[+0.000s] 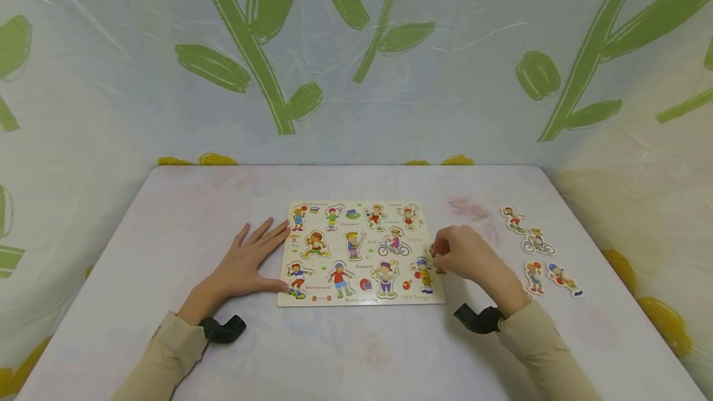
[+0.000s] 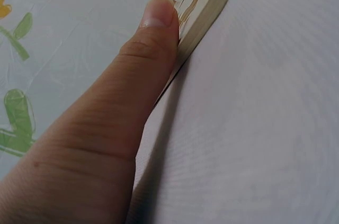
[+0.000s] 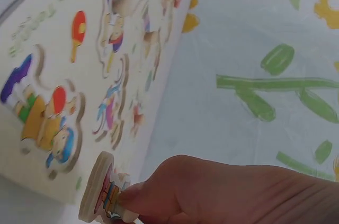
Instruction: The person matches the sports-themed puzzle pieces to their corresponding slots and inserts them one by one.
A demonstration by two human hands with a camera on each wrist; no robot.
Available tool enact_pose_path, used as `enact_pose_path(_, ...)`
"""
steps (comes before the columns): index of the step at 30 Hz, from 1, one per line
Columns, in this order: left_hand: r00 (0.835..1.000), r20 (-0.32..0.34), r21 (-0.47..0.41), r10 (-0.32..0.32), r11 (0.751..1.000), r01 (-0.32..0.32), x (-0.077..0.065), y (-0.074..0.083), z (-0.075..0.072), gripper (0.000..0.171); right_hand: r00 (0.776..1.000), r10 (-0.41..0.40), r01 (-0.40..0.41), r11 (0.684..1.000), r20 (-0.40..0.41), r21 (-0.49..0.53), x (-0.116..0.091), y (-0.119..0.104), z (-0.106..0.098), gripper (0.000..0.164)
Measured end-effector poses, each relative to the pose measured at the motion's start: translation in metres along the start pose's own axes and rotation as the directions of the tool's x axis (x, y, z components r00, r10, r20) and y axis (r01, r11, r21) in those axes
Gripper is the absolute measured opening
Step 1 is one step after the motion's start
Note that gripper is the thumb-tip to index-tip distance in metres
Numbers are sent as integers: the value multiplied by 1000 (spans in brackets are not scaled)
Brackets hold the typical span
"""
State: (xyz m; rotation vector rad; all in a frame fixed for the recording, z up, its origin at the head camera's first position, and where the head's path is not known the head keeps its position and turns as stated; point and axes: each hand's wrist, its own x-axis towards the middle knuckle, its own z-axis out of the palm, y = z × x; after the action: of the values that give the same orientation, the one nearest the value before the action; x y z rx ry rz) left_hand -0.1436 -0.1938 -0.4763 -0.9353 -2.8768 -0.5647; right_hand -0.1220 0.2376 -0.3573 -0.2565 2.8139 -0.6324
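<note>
A wooden puzzle board [image 1: 289, 303] printed with sports figures lies on the table, with recesses outlining the figures. At its left edge, my left hand [image 1: 242, 263] rests with fingers spread, index fingertip and thumb touching the board. In the left wrist view, the thumb [image 2: 151, 49] lies against the board's edge [image 2: 204, 28]. Beside the board's right edge, my right hand [image 1: 465, 252] pinches a small wooden puzzle piece [image 3: 108, 195] between thumb and fingers. The piece stands tilted on edge, and the fingers partly hide its picture.
Several loose pieces lie on the table at the right: a skateboarder [image 1: 512, 219], a cyclist [image 1: 538, 241], a basketball player [image 1: 534, 278] and a figure in a blue cap [image 1: 564, 280]. A flower-printed sheet [image 1: 445, 110] hangs behind the table [image 1: 356, 357].
</note>
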Motion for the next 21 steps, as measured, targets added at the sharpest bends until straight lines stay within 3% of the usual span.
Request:
enact_pose_path(13,1000,24,10,-14,1000,14,0,1,-1,116,999,-20,21,1000,-31,21,25,-20,0,6)
enact_pose_path(21,1000,15,9,-11,1000,11,1,1,1,117,994,-86,87,996,-60,14,42,-27,1,4)
